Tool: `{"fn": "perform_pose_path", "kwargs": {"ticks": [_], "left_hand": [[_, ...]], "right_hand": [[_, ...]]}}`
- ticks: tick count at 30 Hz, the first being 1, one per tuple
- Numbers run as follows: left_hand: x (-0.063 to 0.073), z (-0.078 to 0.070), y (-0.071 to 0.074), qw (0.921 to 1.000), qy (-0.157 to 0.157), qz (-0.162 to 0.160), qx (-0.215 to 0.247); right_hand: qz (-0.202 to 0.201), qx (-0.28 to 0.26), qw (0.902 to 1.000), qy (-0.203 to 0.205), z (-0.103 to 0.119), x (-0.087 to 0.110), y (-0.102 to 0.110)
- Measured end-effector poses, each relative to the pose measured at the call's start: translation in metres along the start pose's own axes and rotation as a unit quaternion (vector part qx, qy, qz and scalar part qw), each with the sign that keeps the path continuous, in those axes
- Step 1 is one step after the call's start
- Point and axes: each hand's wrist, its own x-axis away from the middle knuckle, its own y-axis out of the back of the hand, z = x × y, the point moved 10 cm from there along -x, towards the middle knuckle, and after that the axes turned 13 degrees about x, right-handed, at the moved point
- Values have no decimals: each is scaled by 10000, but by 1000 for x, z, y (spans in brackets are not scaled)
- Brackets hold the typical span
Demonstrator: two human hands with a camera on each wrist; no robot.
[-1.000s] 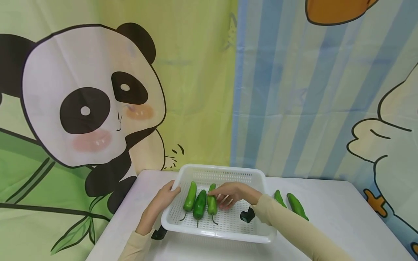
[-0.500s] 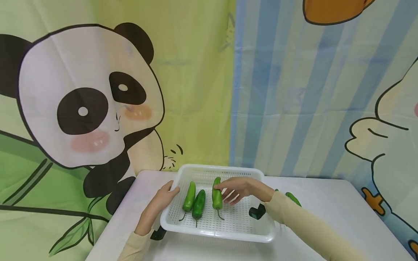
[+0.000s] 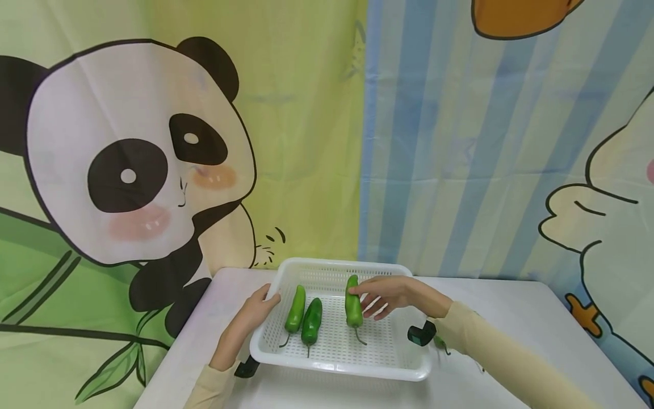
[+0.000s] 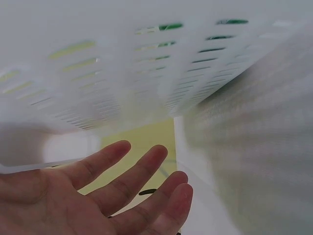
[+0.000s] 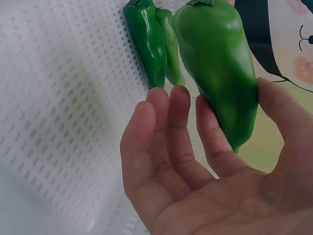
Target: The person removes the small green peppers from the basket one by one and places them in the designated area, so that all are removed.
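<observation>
My right hand point(image 3: 386, 293) pinches a light green chili pepper point(image 3: 352, 305) between thumb and index finger, over the white plastic basket point(image 3: 339, 368). In the right wrist view this pepper point(image 5: 220, 63) has its stem end pointing away from the palm, and the other fingers are loosely bent beside it. My left hand point(image 3: 254, 314) holds the basket's left rim, thumb over the edge and fingers outside below it. Two more peppers lie in the left part of the basket: a light green chili pepper point(image 3: 296, 310) and a darker green chili pepper point(image 3: 311, 322).
The basket stands on a white table point(image 3: 506, 341). Right of it, a green chili pepper point(image 3: 440, 344) on the table is mostly hidden behind the right sleeve point(image 3: 490, 346). Behind the table hangs a curtain point(image 3: 306, 142) with cartoon prints.
My right hand has moved right with the pinched pepper, away from the two other peppers. Its sleeve now covers most of the peppers on the table. The left hand stays on the rim.
</observation>
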Motion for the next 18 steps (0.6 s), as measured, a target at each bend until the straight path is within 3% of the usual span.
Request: {"fn": "perform_pose_path", "kwargs": {"ticks": [18], "left_hand": [[0,2,1,10000,40,-38,-5]], "right_hand": [[-75,-173,9997,148,-15,29,19]]}}
